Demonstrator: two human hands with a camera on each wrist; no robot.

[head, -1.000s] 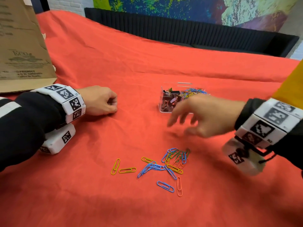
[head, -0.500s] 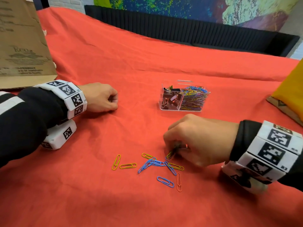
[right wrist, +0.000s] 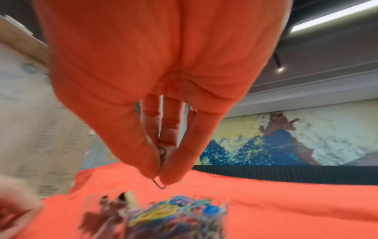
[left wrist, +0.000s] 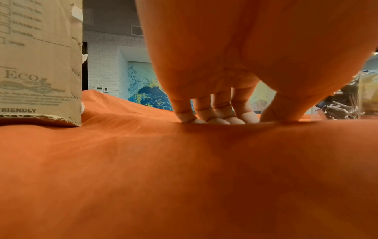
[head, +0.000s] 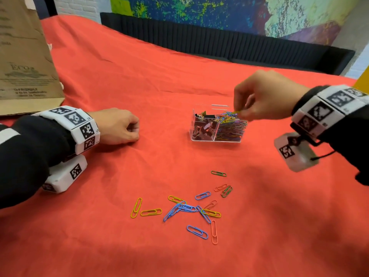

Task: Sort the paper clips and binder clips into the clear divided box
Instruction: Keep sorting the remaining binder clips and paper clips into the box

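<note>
The clear divided box stands mid-table, with dark binder clips in its left half and coloured paper clips in its right half. My right hand hovers just over the right half and pinches paper clips between thumb and fingertips; the same box lies blurred below it in the right wrist view. Several loose paper clips lie scattered on the red cloth nearer to me. My left hand rests on the cloth to the left, its fingers curled under and holding nothing.
A brown cardboard box stands at the far left, also close by as the cardboard box in the left wrist view. A dark ribbed sofa back runs along the table's far edge. The red cloth is wrinkled.
My right hand has risen from the pile of loose clips and moved back to above the box's right half, carrying clips. The left hand has stayed put.
</note>
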